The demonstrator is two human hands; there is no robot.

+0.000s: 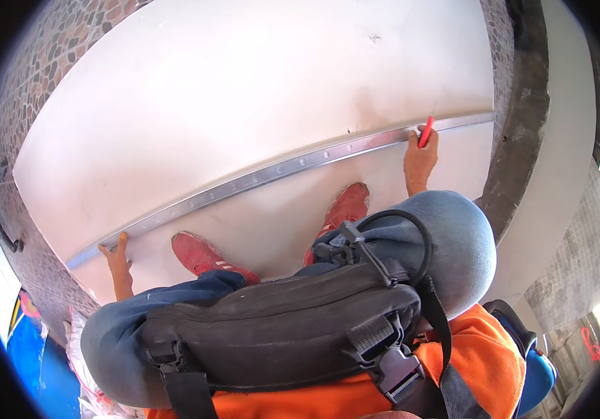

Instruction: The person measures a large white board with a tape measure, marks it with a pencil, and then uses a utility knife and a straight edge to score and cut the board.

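A large white board [244, 91] lies flat on the floor beneath me. A long metal straightedge [272, 171] with small holes runs across it from lower left to upper right. My left hand [116, 256] presses its fingers on the straightedge's left end. My right hand [420, 155] holds a red marker [426, 131] with its tip against the straightedge near the right end. My red shoes [205, 253] [345, 207] stand on the board between both hands.
A black pack [279, 328] is strapped across my front over blue trousers and an orange top. Pebble-patterned flooring [55, 49] surrounds the board. A dark curb [523, 126] and pale wall run along the right. Blue objects [31, 349] lie at lower left.
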